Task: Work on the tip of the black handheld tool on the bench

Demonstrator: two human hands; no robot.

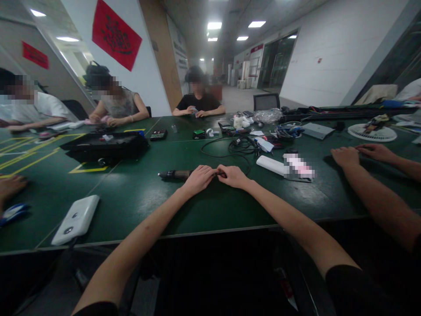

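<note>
A dark electric screwdriver [177, 174] lies on the green table [138, 206], its metal tip pointing left. My left hand [200, 178] is closed around its rear end, palm down. Close beside it, my right hand [232, 176] pinches the thin dark cord end at the back of the screwdriver. The fingertips of both hands almost meet there, so the joint between cord and tool is mostly hidden. Beyond my hands a black cable [210, 151] loops across the table toward a coil.
A white power bank [271, 166] lies right of my hands; a white device [76, 219] is at the front left. A black tray [105, 147], small electronics and a white fan grille [371, 131] stand farther back. A co-worker's hands [345, 156] rest at right; others sit opposite.
</note>
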